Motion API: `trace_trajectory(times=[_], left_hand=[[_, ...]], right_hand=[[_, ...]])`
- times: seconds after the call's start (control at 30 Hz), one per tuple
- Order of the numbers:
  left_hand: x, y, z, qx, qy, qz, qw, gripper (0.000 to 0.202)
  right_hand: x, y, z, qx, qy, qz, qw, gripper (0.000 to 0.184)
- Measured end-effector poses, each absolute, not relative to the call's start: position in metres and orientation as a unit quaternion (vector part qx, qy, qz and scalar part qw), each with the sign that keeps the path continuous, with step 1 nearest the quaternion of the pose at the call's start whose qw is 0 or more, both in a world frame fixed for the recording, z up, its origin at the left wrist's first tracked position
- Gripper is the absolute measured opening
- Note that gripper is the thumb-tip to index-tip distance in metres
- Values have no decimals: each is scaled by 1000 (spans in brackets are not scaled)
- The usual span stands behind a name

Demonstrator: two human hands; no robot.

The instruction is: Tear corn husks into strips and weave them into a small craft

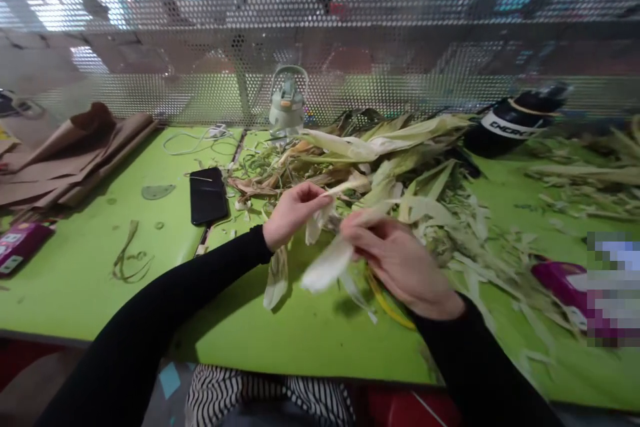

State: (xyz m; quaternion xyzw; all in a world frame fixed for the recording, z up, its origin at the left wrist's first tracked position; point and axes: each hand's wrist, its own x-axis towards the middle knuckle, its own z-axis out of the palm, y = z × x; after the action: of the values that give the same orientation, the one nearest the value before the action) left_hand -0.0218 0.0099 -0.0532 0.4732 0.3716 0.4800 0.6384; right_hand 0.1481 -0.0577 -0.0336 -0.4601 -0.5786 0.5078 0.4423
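My left hand [291,211] pinches a pale corn husk strip [316,221] above the green table [75,267]. My right hand [400,260] is closed around a husked piece of corn whose pale leaves [327,263] stick out to the left, blurred by motion. Both hands are close together, just in front of a big heap of corn husks [390,153]. Both arms wear black sleeves.
A black phone [207,195] lies left of the hands. A pale green small bottle [287,103] stands at the back by the perforated metal screen. Brown paper bags [70,157] lie far left, magenta packets [20,243] at both sides, a black bottle [510,123] back right.
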Motion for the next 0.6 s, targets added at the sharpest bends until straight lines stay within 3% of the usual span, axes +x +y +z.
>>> trace_trajectory(times=[0.27, 0.5, 0.6], left_hand=[[-22, -6, -46, 509, 356, 416, 664, 30], [-32, -4, -40, 716, 405, 305, 479, 29], [-33, -8, -32, 746, 394, 277, 460, 29]], right_hand=[[142, -45, -35, -597, -606, 374, 369, 29], [148, -44, -33, -606, -633, 392, 280, 33], [151, -42, -32, -610, -626, 403, 271, 40]])
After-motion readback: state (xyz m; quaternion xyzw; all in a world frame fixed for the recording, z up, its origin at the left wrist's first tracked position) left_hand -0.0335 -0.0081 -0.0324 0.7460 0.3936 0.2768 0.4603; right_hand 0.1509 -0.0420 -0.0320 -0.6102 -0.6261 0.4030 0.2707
